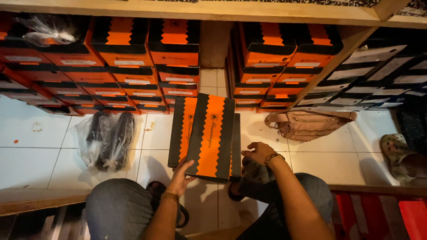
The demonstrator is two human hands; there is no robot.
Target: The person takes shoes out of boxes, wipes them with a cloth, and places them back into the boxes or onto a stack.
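Observation:
My left hand (180,179) grips the near edge of an orange and black shoe box lid (211,135), which lies tilted over a stack of like boxes (182,129) on the white tiled floor. Resting by the right side of that stack, my right hand (258,153) has its fingers curled on the box edge and wears a gold bracelet. Both my knees in grey trousers frame the bottom of the view.
Wooden shelves hold rows of orange and black boxes (133,62) and dark boxes (382,75) at right. A clear bag with dark shoes (106,140) lies left. A tan handbag (307,124) and a patterned clog (398,153) lie right.

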